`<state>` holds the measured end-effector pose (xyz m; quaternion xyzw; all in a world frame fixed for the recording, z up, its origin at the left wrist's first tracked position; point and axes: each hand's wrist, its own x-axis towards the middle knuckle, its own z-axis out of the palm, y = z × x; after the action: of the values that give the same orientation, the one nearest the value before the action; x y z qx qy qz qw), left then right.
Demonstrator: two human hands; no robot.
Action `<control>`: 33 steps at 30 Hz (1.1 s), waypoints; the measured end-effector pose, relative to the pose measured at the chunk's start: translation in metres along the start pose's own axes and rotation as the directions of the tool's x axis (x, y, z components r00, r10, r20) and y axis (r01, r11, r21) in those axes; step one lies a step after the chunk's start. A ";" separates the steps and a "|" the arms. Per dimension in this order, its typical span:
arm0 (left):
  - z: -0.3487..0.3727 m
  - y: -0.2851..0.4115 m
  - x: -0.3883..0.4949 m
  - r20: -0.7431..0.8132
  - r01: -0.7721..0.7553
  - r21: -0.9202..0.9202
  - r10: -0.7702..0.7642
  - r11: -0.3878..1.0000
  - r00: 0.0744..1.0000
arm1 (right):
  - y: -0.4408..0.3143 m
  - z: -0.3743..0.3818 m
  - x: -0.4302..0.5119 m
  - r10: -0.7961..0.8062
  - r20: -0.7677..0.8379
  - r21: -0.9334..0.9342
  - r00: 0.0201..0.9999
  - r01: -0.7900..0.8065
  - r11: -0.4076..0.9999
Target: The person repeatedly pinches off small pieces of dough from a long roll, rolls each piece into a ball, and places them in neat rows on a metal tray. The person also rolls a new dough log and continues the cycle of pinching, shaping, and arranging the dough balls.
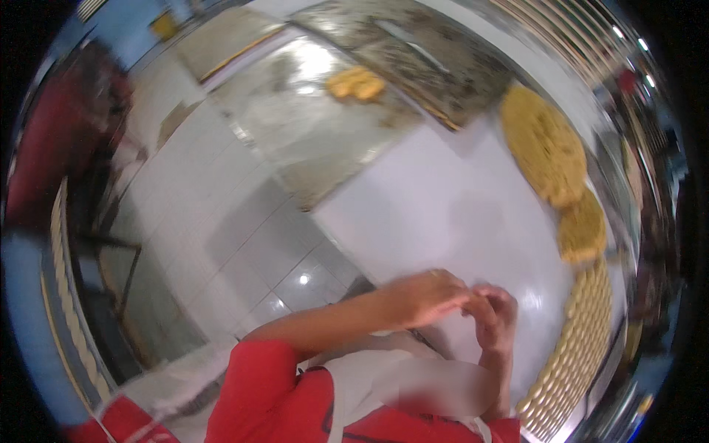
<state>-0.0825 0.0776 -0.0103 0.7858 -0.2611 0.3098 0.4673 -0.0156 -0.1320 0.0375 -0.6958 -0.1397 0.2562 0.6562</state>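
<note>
My left hand (435, 299) reaches in from the left, its fingertips meeting those of my right hand (496, 315) over the near part of a white worktop (410, 210). The fingers are bent and blurred. Whether anything small is pinched between them cannot be made out. To the right of my right hand lies a tray of small pale dough pieces (576, 343) in close rows. Beyond it, along the right side, rest a smaller slab of yellow dough (582, 227) and a large, long one (545, 144).
A metal sheet (293, 127) bears several yellow dough lumps (354, 84). Behind it, a dark stained tray (432, 50) carries a long flat metal strip (412, 45). White tiles (238, 221) spread to the left. A person in red (66, 133) is at the far left.
</note>
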 end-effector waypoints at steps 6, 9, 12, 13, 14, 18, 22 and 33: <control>-0.058 -0.041 0.032 0.165 0.099 0.492 -0.204 0.865 0.965 | 0.017 -0.050 -0.013 0.186 -0.266 0.286 0.946 -0.107 0.952; -0.056 -0.049 0.050 0.183 -0.060 0.780 -0.136 0.623 0.974 | 0.021 -0.060 -0.023 0.132 -0.255 0.139 0.958 -0.099 0.985; -0.004 -0.030 0.052 0.191 0.289 0.465 -0.414 0.837 0.890 | 0.022 -0.056 -0.032 0.065 -0.273 -0.043 0.960 -0.080 0.996; 0.014 -0.024 0.054 0.254 0.429 0.363 -0.531 0.827 0.809 | 0.023 -0.054 -0.034 0.070 -0.322 -0.036 0.944 -0.086 0.996; 0.032 -0.021 0.056 0.296 0.456 0.323 -0.547 0.829 0.783 | 0.024 -0.054 -0.037 0.084 -0.338 -0.022 0.937 -0.097 0.995; 0.077 -0.019 0.067 0.413 0.317 0.363 -0.456 0.876 0.788 | 0.030 -0.056 -0.042 0.044 -0.420 -0.330 0.907 -0.198 0.923; 0.088 -0.018 0.076 0.592 0.362 0.317 -0.481 0.877 0.647 | 0.037 -0.049 -0.037 -0.262 -0.368 -0.580 0.892 0.000 0.814; 0.086 -0.019 0.097 0.691 0.864 0.247 -0.705 0.440 0.161 | 0.033 -0.089 -0.026 -0.179 -0.104 -0.648 0.978 0.070 0.758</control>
<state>0.0164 -0.0029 0.0181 0.8009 -0.0017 -0.3395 0.4933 0.0062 -0.2235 0.0105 -0.8852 -0.2118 0.0921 0.4039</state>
